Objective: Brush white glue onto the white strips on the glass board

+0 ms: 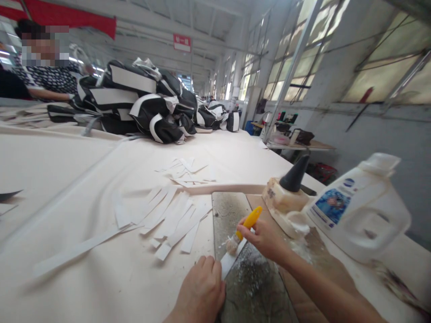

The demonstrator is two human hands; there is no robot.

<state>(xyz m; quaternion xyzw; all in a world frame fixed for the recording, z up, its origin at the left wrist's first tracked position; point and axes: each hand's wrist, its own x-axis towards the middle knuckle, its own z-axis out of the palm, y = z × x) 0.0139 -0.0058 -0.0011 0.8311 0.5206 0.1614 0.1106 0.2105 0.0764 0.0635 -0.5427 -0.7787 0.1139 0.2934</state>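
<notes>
My right hand (259, 235) is closed round the yellow handle of a brush (251, 220). Its pale bristles touch a white strip (229, 261) that lies slanted on a grey, stained board (232, 211). At the lower end of that strip, my left hand (204, 287) presses with its fingers together; the strip's end is hidden under them. White residue speckles the board beneath my right wrist. Left of the board, several loose white strips (182, 224) lie in an overlapping pile on the pale sheet covering the table.
A white jug (363, 206) stands at the right, beside a cut container (286, 197) with a black cone (295, 174). Black-and-white pieces (128, 96) are heaped at the back. A person (50, 76) is behind the table at the far left.
</notes>
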